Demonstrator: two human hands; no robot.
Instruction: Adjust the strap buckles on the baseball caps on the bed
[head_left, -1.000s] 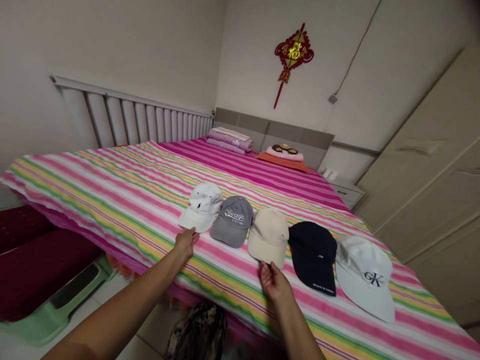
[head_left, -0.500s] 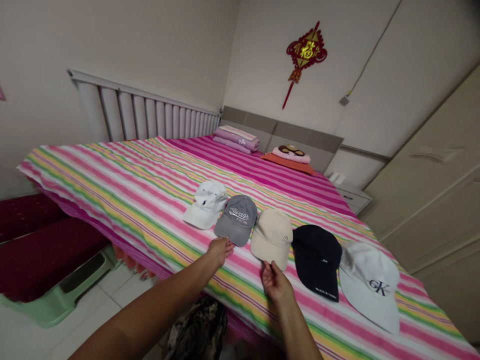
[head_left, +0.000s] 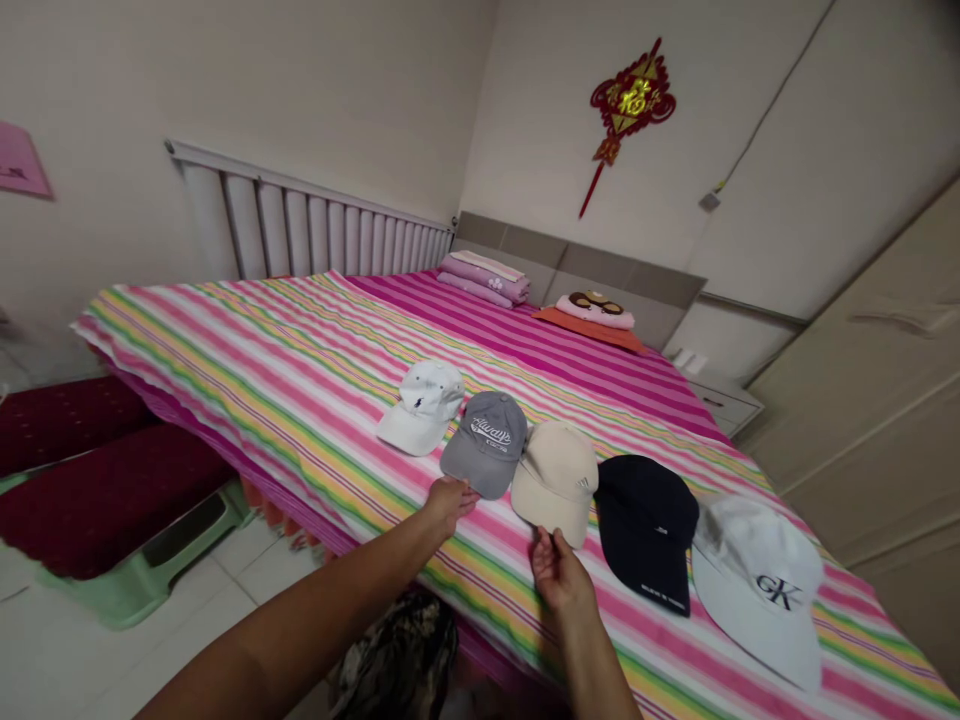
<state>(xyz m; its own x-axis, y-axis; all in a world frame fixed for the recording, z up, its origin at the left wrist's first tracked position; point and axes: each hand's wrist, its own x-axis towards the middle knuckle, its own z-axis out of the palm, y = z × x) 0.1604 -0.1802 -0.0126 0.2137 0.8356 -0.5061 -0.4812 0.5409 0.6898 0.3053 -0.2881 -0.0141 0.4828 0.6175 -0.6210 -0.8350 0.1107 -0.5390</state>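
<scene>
Several baseball caps lie in a row on a striped bedspread (head_left: 262,400). From left they are a white cap with a small navy logo (head_left: 422,407), a grey cap with white script (head_left: 486,443), a beige cap (head_left: 556,482), a navy cap (head_left: 648,530) and a white cap with a dark "CK" logo (head_left: 757,590). My left hand (head_left: 450,505) rests on the bedspread, its fingertips at the grey cap's brim. My right hand (head_left: 562,572) lies just below the beige cap, with its fingers apart at the brim's edge, not visibly gripping it.
Folded pink bedding (head_left: 484,280) and a small pillow (head_left: 595,312) lie by the headboard (head_left: 577,262). A radiator (head_left: 315,225) runs along the left wall. Dark red padded seats (head_left: 105,480) stand left of the bed, a camouflage bag (head_left: 397,655) below its edge, and a wardrobe (head_left: 862,400) to the right.
My left hand has slid right along the bedspread to the grey cap's brim. The whole scene has shifted slightly right in view. My right hand stays by the beige cap's brim.
</scene>
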